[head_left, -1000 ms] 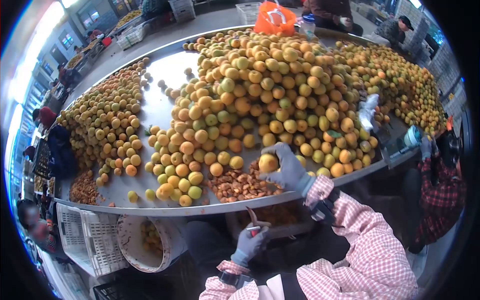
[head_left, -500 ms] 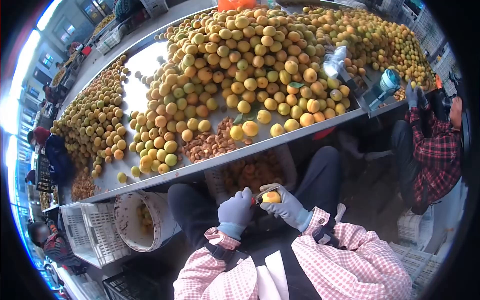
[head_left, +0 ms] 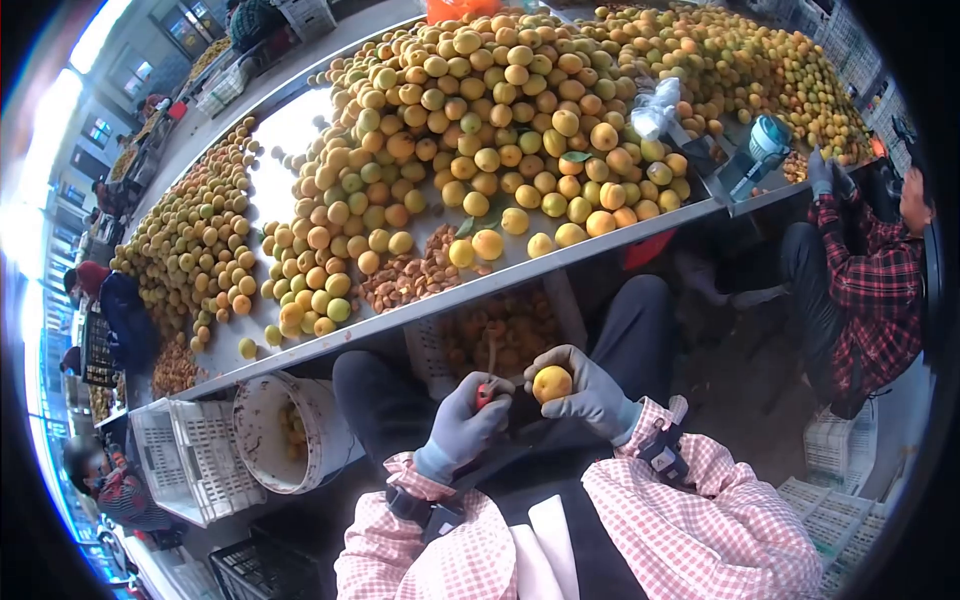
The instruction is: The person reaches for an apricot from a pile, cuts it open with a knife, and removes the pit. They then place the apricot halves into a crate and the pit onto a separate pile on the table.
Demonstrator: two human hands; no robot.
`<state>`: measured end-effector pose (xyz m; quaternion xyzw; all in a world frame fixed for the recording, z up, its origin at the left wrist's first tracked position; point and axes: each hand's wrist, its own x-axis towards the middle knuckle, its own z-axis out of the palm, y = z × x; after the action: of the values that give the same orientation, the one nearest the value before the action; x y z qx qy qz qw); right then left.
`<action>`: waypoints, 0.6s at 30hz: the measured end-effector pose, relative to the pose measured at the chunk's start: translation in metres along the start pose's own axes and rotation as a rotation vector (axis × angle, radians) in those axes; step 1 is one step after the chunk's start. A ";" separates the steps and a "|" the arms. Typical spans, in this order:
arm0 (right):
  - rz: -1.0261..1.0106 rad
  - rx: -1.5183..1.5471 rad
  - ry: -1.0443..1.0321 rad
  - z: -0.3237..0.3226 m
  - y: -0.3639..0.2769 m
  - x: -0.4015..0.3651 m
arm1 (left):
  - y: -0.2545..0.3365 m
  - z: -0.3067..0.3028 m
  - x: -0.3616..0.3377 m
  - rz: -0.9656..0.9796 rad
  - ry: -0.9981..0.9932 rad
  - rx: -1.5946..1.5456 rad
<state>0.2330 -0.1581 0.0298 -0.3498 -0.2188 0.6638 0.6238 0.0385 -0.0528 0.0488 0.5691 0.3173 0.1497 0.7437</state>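
Observation:
My gloved left hand [head_left: 465,425] is closed around a small red-handled knife [head_left: 486,394], its thin blade pointing up and partly blurred. Close by on the right, my gloved right hand [head_left: 592,395] grips a yellow-orange apricot [head_left: 551,384] between thumb and fingers. The knife and the fruit are apart. Below the table edge, in front of my lap, a crate [head_left: 568,310] holds orange apricot pieces [head_left: 500,335]. Brown apricot pits [head_left: 410,282] lie in a pile on the metal table [head_left: 470,290] above it.
A large heap of apricots [head_left: 500,110] covers much of the table, with another group [head_left: 190,240] at left. A white bucket [head_left: 270,440] and white crates [head_left: 195,465] stand at my left. A blue-lidded bottle [head_left: 755,155] sits at right, near a co-worker in a plaid shirt [head_left: 868,290].
My hands have moved slightly apart. The knife has come away from the apricot and now points upward in my left hand. The apricot has turned in my right hand.

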 end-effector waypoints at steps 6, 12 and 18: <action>-0.005 -0.131 0.066 0.035 0.002 -0.003 | 0.009 0.023 0.000 0.384 0.267 1.095; -0.097 -0.200 0.260 0.037 0.025 0.003 | 0.008 0.029 0.001 0.187 0.263 1.389; 0.017 0.006 0.190 0.024 0.005 0.001 | -0.004 0.021 -0.002 0.150 -0.052 -0.078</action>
<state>0.2116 -0.1540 0.0420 -0.4114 -0.1535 0.6336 0.6370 0.0500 -0.0713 0.0488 0.5655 0.2483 0.2026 0.7599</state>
